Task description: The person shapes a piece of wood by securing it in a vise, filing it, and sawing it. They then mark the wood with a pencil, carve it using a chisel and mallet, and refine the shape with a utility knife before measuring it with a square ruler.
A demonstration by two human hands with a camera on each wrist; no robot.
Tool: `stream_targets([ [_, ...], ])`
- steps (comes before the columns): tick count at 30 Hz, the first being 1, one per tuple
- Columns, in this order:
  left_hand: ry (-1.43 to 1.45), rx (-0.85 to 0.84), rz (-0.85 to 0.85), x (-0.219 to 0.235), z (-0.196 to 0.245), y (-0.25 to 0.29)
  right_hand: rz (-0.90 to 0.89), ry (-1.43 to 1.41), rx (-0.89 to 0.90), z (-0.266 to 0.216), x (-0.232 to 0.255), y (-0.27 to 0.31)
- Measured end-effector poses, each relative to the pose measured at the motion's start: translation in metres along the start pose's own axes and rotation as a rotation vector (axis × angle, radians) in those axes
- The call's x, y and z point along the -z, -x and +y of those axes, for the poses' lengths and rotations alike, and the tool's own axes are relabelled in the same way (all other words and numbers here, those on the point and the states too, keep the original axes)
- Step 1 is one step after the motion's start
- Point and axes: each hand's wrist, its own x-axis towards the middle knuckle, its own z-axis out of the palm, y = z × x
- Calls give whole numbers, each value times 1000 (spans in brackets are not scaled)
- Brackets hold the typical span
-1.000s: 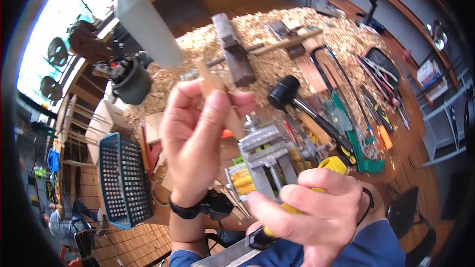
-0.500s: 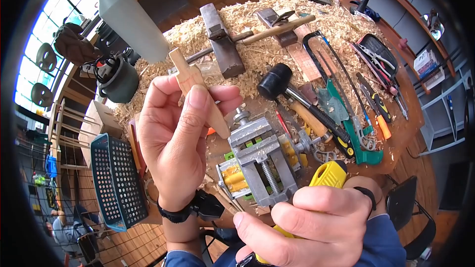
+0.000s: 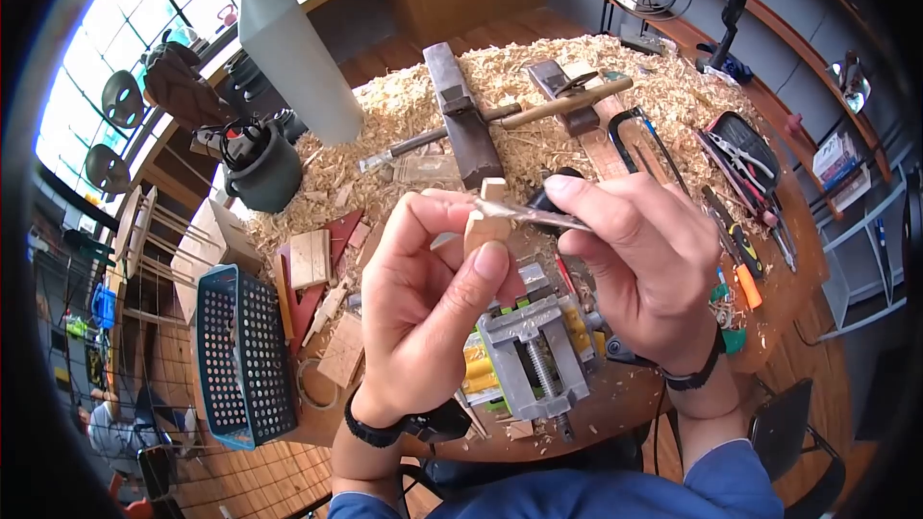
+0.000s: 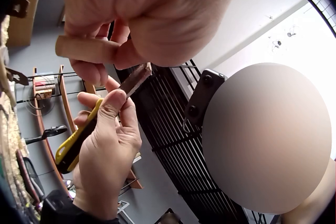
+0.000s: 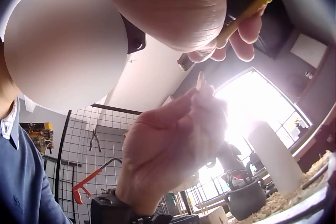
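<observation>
My left hand (image 3: 413, 317) pinches a small carved wooden piece (image 3: 486, 233) between thumb and fingers, held up above the grey vise (image 3: 535, 336). In my right hand (image 3: 654, 269) is a utility knife, its yellow and black handle (image 4: 79, 136) gripped with the thumb along it. The knife's blade (image 3: 540, 217) lies across the upper part of the wood in the head view, close to the left fingers. From the head, the palm and fingers hide most of the handle. The right wrist view shows the yellow handle (image 5: 262, 4) above my left hand.
A black-headed mallet (image 3: 567, 183) is partly hidden behind my right hand. Wood shavings (image 3: 394, 101) cover the back, with two hand planes (image 3: 461, 120) among them. A teal basket (image 3: 245, 356) stands at left, a pale bottle (image 3: 298, 62) behind. Saw and pliers (image 3: 740, 159) lie at right.
My right hand has risen from low in front of the vise, bringing the knife blade to the wood. The left hand has moved right, and the wooden piece now stands more upright.
</observation>
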Motion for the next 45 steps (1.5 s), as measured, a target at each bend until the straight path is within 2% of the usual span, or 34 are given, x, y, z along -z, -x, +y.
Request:
stream_targets([
  [4, 77, 60, -136, 7, 4, 3, -50, -140, -10, 0, -6, 3],
  [6, 86, 133, -111, 2, 10, 5, -79, -168, -33, 0, -8, 5],
  [8, 85, 133, -84, -2, 10, 6, 19, -119, 0, 8, -17, 5],
  [9, 84, 130, -54, -3, 10, 6, 101, -72, -55, 12, -19, 3],
  [11, 87, 125, -41, -5, 12, 8, 156, -59, -165, 13, -13, 1],
  [14, 89, 104, -65, 3, 8, 5, 190, -140, -122, 14, -11, 0],
  [16, 82, 103, -102, 8, 8, 4, 182, -191, -136, 8, -12, 1],
  [18, 204, 147, -118, 6, 11, 3, 139, -220, -143, 5, -11, 2],
  [19, 194, 206, -36, -2, 17, 4, 116, -235, -149, 2, -9, 1],
  [20, 191, 207, -32, -1, 16, 4, 115, -239, -150, 3, -9, 2],
  [22, 225, 178, -72, 2, 14, 5, 126, -232, -145, 3, -8, 2],
  [29, 228, 162, -38, 4, 10, 5, 133, -230, -123, 3, -9, 3],
  [38, 174, 69, -120, 11, 4, 4, 96, -243, -129, 0, -7, 2],
  [41, 4, -55, -97, 10, -2, 1, 109, -265, -136, -1, -8, 2],
  [43, 2, -200, -131, 13, -10, -4, 112, -268, -130, -1, -8, 3],
  [45, 20, -188, -148, 16, -11, -3, 113, -270, -124, -1, -9, 3],
])
